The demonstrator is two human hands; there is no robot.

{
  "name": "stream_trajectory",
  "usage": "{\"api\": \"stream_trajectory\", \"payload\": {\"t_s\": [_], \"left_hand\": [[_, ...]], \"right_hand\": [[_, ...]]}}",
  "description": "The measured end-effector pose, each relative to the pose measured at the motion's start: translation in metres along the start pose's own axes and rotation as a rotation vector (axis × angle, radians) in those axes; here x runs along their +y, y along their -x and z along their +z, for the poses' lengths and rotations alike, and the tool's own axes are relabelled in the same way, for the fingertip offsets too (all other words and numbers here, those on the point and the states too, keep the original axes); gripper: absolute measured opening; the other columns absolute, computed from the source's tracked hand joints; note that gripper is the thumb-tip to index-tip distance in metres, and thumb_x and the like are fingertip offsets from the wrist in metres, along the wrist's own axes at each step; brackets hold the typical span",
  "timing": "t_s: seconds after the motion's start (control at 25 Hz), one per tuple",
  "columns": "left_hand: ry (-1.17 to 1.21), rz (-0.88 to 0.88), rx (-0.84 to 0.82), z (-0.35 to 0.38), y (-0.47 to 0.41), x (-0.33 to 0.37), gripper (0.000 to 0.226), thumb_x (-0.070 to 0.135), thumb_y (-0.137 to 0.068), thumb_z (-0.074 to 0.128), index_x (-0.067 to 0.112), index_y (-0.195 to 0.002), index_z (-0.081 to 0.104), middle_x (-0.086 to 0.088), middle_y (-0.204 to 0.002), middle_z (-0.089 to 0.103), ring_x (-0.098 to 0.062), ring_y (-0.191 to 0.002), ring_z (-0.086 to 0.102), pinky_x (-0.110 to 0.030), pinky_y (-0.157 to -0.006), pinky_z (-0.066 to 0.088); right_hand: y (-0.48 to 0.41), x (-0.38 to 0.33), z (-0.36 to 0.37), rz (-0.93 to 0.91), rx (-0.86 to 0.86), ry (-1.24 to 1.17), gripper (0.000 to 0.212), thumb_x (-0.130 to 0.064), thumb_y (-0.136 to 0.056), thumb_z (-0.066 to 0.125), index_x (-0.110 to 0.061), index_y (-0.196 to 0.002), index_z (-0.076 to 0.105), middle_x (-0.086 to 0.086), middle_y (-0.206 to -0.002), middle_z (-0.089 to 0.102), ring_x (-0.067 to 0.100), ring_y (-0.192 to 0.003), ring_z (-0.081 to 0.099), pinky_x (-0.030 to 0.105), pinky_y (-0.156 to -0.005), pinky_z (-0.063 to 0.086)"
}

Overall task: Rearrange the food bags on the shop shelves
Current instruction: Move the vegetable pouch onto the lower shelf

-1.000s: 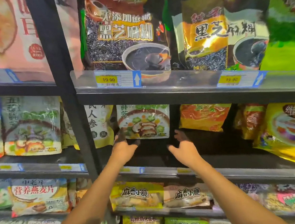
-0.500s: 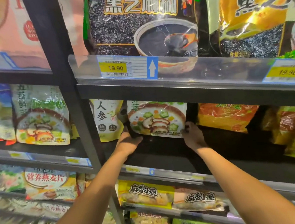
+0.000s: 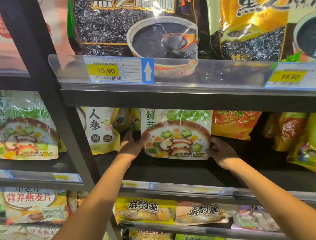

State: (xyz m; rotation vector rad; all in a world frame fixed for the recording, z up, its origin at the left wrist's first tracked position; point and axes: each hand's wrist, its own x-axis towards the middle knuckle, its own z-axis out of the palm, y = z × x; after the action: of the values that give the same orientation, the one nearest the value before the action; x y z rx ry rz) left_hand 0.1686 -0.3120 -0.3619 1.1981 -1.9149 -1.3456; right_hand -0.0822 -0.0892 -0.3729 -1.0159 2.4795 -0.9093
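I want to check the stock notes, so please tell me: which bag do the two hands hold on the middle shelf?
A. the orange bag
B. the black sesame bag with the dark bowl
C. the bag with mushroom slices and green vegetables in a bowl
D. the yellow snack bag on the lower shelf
C: the left hand and the right hand grip the two lower sides of the mushroom bag.

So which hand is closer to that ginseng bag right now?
Left. The left hand grips the left edge of the mushroom porridge bag, right beside the ginseng bag. The right hand holds the porridge bag's far lower right corner.
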Motion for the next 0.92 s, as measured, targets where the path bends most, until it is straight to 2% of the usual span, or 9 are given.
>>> {"api": "stream_trajectory", "payload": {"t_s": [0.12,0.24,0.36,0.4,0.48,0.52,0.6,0.72,0.92], "left_hand": [[0.246,0.073,-0.187,0.007,0.002,0.014,0.088,0.067,-0.071,0.083,0.031,-0.146,0.053,0.005,-0.144,0.064,-0.017,-0.130,0.062,-0.048,-0.114,0.046],[0.371,0.156,-0.347,0.015,0.006,0.031,0.054,0.041,-0.088,0.078,0.027,-0.137,0.061,0.003,-0.128,0.074,-0.017,-0.118,0.071,-0.045,-0.106,0.053],[0.421,0.171,-0.352,0.016,0.003,0.045,0.063,0.053,-0.083,0.079,0.025,-0.137,0.061,-0.002,-0.125,0.075,-0.021,-0.115,0.072,-0.047,-0.105,0.054],[0.429,0.166,-0.332,0.016,0.001,0.049,0.072,0.060,-0.079,0.080,0.027,-0.139,0.059,-0.002,-0.125,0.075,-0.022,-0.115,0.073,-0.048,-0.105,0.054],[0.420,0.154,-0.284,0.018,-0.010,0.047,0.085,0.072,-0.068,0.080,0.031,-0.140,0.058,-0.002,-0.125,0.075,-0.024,-0.115,0.072,-0.051,-0.104,0.054],[0.412,0.152,-0.260,0.021,-0.019,0.042,0.089,0.076,-0.065,0.081,0.032,-0.139,0.059,-0.001,-0.125,0.075,-0.025,-0.115,0.072,-0.053,-0.104,0.054],[0.405,0.150,-0.233,0.025,-0.028,0.034,0.088,0.075,-0.063,0.082,0.031,-0.136,0.062,-0.002,-0.123,0.076,-0.026,-0.114,0.073,-0.055,-0.103,0.055],[0.424,0.175,-0.267,0.024,-0.020,0.034,0.078,0.059,-0.068,0.082,0.024,-0.135,0.064,-0.005,-0.124,0.076,-0.027,-0.114,0.073,-0.054,-0.102,0.055],[0.426,0.157,-0.326,0.022,-0.015,0.032,0.065,0.055,-0.079,0.082,0.021,-0.133,0.067,-0.003,-0.121,0.077,-0.022,-0.112,0.074,-0.050,-0.103,0.055]], "right_hand": [[0.004,0.012,-0.012,0.023,-0.028,0.006,0.040,-0.024,-0.095,0.069,-0.019,-0.133,0.060,0.006,-0.120,0.072,0.027,-0.110,0.069,0.051,-0.098,0.055],[0.006,0.014,-0.017,0.007,-0.034,-0.004,0.035,-0.026,-0.088,0.076,-0.022,-0.121,0.065,0.001,-0.112,0.074,0.022,-0.104,0.071,0.048,-0.093,0.058],[0.013,-0.002,-0.020,-0.028,-0.041,-0.166,0.036,-0.026,-0.081,0.086,-0.022,-0.112,0.068,-0.011,-0.108,0.073,0.018,-0.102,0.071,0.031,-0.084,0.059],[0.014,-0.007,-0.019,-0.017,-0.035,-0.227,0.047,-0.029,-0.079,0.088,-0.024,-0.119,0.063,-0.016,-0.112,0.068,0.015,-0.105,0.067,0.028,-0.086,0.055],[0.012,-0.014,-0.015,0.034,-0.044,-0.316,0.081,-0.042,-0.073,0.091,-0.030,-0.140,0.047,-0.018,-0.123,0.058,0.013,-0.114,0.058,0.035,-0.098,0.050],[0.010,-0.016,-0.012,0.043,-0.058,-0.349,0.091,-0.047,-0.069,0.092,-0.031,-0.144,0.044,-0.016,-0.129,0.060,0.015,-0.118,0.058,0.038,-0.101,0.050],[0.004,-0.016,-0.006,0.039,-0.065,-0.428,0.084,-0.045,-0.067,0.093,-0.031,-0.140,0.053,-0.010,-0.128,0.068,0.019,-0.121,0.063,0.037,-0.098,0.053],[0.004,-0.024,0.001,0.060,-0.032,-0.505,0.072,-0.034,-0.070,0.093,-0.029,-0.134,0.059,-0.007,-0.122,0.072,0.018,-0.117,0.066,0.038,-0.100,0.053],[0.008,-0.026,0.003,0.080,-0.020,-0.443,0.084,-0.050,-0.068,0.091,-0.034,-0.141,0.052,-0.008,-0.130,0.066,0.018,-0.120,0.060,0.041,-0.106,0.047]]}}
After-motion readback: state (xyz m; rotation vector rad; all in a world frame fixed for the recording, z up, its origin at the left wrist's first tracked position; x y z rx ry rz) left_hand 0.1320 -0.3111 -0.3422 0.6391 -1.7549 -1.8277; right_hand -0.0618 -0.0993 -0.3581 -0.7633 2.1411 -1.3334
